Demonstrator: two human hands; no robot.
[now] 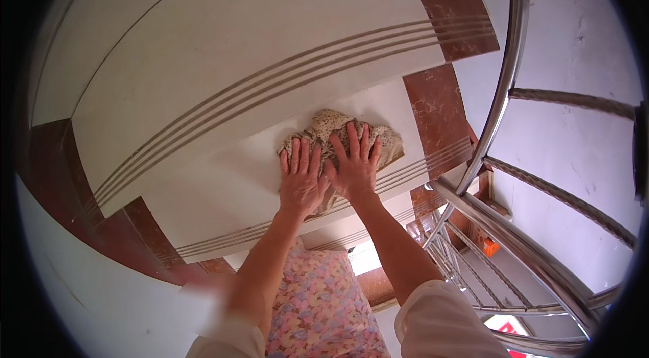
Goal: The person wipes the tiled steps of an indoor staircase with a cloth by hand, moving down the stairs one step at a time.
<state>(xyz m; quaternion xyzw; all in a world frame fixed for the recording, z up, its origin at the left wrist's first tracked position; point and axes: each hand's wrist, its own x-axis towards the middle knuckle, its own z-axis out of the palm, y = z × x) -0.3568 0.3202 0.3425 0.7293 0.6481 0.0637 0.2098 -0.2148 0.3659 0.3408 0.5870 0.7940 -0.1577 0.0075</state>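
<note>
A crumpled, speckled beige-and-brown cloth (329,123) lies on a pale stair tread (223,185). Both of my hands press down on it side by side. My left hand (301,179) rests flat with its fingers stretched out over the cloth's left part. On the right part, my right hand (355,169) lies flat too, fingers spread, its thumb close to the left hand. Neither hand has its fingers wrapped round the cloth. Part of the cloth is hidden under my palms, and a thinner edge shows beyond the right hand.
Dark grooved lines (297,64) run along the upper step's edge. Reddish-brown marbled tile (433,104) borders the steps. At the right curves a metal handrail (510,54) with twisted bars (571,101). A white wall (81,277) stands at the left. Floral fabric (324,304) covers my front.
</note>
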